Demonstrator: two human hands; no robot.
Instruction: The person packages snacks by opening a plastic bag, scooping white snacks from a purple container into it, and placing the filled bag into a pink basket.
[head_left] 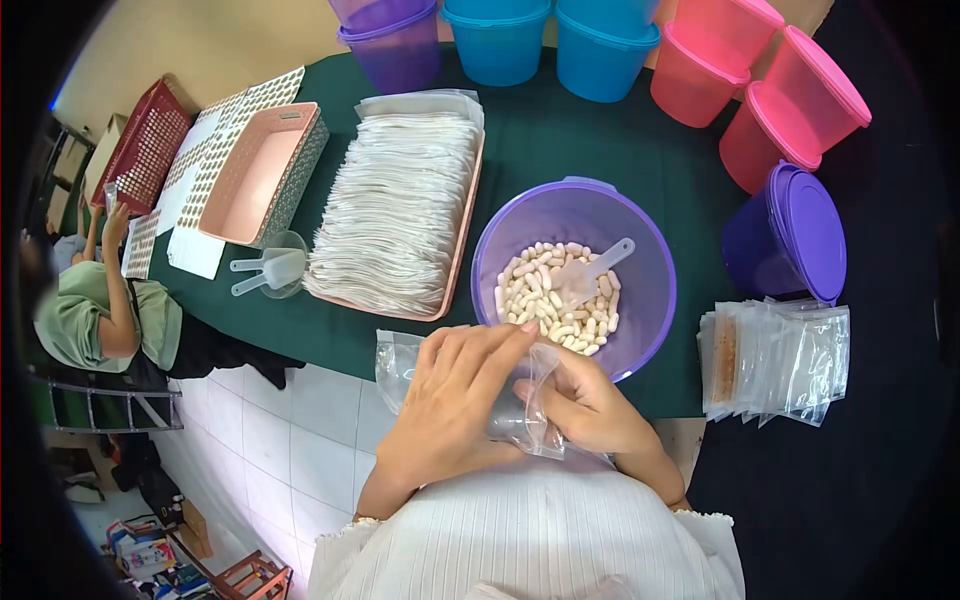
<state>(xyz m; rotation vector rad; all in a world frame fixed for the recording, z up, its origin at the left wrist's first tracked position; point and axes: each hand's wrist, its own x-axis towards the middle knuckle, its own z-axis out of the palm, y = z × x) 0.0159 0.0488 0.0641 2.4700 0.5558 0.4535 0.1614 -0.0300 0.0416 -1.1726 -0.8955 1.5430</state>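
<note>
Close to my body, both hands hold a transparent plastic bag [398, 362]. My left hand [445, 405] lies over it with the fingers reaching across toward the right, and the thumb is below. My right hand [597, 410] grips the bag's right end, its thumb against the film; part of its fingers is hidden behind the plastic. Just beyond the hands stands a round purple tub [655, 300]. Pale capsule-shaped pieces [535, 285] fill its bottom, and a translucent scoop [604, 261] rests on them.
Left of the tub, a pink basket holds packed white packets [395, 200]. Farther left are an openwork basket [265, 165], small scoops [275, 270] and sticker sheets [200, 160]. A stack of plastic pouches [780, 360] lies right. Coloured tubs [500, 45] line the back. Another person [110, 310] sits left.
</note>
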